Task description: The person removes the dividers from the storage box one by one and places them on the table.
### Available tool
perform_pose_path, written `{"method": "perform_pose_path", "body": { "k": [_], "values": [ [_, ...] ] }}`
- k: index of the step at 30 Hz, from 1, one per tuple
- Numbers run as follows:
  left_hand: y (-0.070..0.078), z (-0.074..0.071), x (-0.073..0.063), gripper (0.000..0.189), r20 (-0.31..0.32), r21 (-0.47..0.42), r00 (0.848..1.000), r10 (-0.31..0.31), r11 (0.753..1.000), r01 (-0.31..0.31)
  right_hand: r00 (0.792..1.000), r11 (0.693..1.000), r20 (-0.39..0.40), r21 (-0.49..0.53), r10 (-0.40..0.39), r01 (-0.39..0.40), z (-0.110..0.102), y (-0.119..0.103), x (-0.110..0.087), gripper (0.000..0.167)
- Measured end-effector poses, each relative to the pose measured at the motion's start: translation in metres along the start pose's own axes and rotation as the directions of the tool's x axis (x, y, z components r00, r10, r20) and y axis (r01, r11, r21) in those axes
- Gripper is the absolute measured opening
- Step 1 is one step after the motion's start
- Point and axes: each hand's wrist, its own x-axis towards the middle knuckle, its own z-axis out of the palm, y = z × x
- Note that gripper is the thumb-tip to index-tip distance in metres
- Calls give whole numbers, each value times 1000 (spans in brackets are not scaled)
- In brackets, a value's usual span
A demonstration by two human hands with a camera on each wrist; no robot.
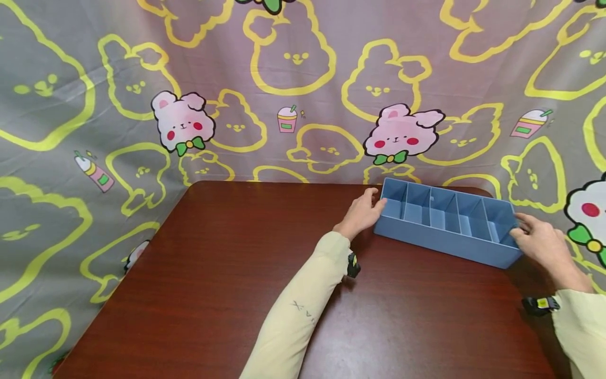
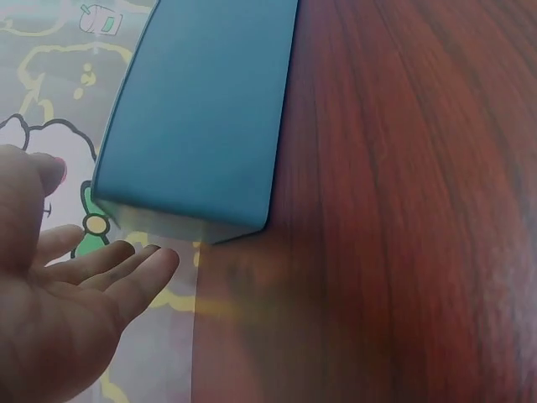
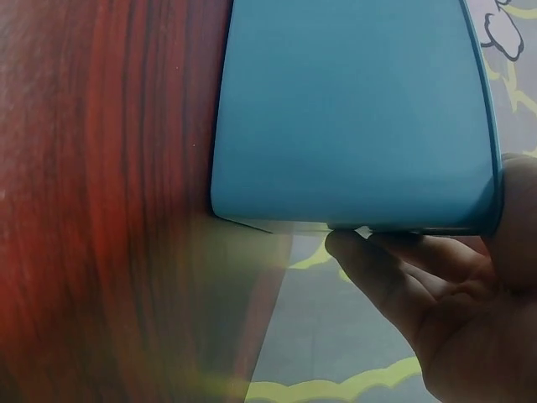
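A long blue divided box (image 1: 445,244) stands at the far right of the table, open at the top, with thin partitions making several compartments. No contents show in them. My right hand (image 1: 544,245) grips its right end, the thumb over the rim and the fingers against the outer end wall, as the right wrist view shows on the box (image 3: 352,109). At the left end is my left hand (image 1: 362,213), its fingers loosely extended. In the left wrist view a small gap separates those fingers (image 2: 151,281) from the box (image 2: 201,109).
The dark red-brown table (image 1: 227,273) stretches to the left and front of the box. Behind it hangs a patterned curtain (image 1: 322,110) with rabbit figures, close to the table's back edge. Both wrists carry small black devices (image 1: 353,265) on straps.
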Motion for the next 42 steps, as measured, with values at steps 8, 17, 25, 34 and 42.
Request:
{"method": "perform_pose_path", "body": {
  "k": [8, 17, 25, 34, 42],
  "values": [
    [6, 9, 1, 55, 23, 43, 1000, -15, 999, 14, 1000, 1000, 0, -2, -6, 6, 1, 1, 1, 53],
    [6, 13, 1, 50, 24, 69, 999, -29, 997, 28, 1000, 1000, -4, 10, 9, -9, 3, 1, -1, 52],
    [-1, 15, 4, 49, 3, 75, 1000, -12, 997, 11, 1000, 1000, -25, 7, -10, 10, 4, 2, 1, 50],
    [-4, 14, 4, 49, 37, 71, 999, -24, 997, 21, 1000, 1000, 0, 22, 22, -22, 4, -3, 1, 52],
    [-6, 12, 2, 49, 10, 104, 1000, -1, 995, 0, 999, 999, -7, 33, 38, -37, 7, -9, -1, 53]
  ]
}}
